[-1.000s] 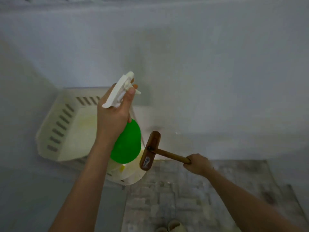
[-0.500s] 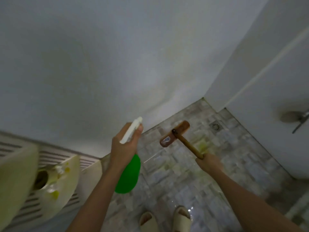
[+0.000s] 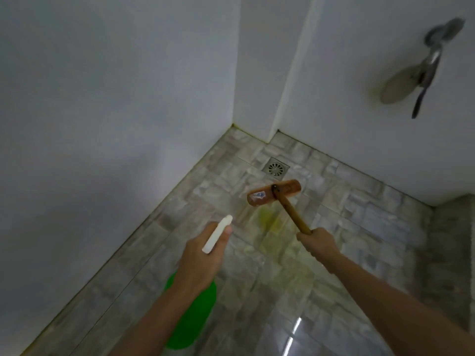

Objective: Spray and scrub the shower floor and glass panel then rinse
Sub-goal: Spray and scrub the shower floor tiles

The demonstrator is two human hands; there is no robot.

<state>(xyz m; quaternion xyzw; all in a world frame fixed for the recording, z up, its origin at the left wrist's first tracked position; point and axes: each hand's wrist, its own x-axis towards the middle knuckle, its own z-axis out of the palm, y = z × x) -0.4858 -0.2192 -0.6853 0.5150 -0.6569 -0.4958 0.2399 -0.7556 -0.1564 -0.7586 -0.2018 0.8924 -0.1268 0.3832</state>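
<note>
Looking down from my head, my left hand [image 3: 199, 260] is wrapped around the neck of a green plastic spray bottle [image 3: 191, 317] with a white trigger head [image 3: 217, 233]. My fingers are closed on it; my thumb [image 3: 224, 236] lies along the right side of the white head, whose nozzle end sticks out past my knuckles toward the corner of the shower. The green body hangs below my wrist, mostly hidden by my forearm, over the floor near the left wall. Whether a finger sits on the trigger I cannot tell, since the back of my hand covers it.

My right hand [image 3: 318, 244] is clenched in a fist around the lower end of a brown wooden handle [image 3: 291, 213] of a long-handled scrub brush. The handle runs up and away from my fingers to the brush's oblong wooden head [image 3: 273, 192], which has a small pale label on its left half. The head lies crosswise, well beyond my fingertips, just on the near side of a square metal floor drain [image 3: 275, 168]. Whether the bristles touch the tiles I cannot tell.

The grey stone-pattern tiled shower floor [image 3: 359, 227] has a yellowish stain [image 3: 268, 219] right beneath the brush head and the handle, between my two hands. Plain white walls [image 3: 102, 98] meet in the corner beyond the drain. On the right wall a metal lever tap [image 3: 426, 70] sticks out, blurred, casting a shadow. A bright streak of reflected light lies on the wet-looking tiles near my right forearm.
</note>
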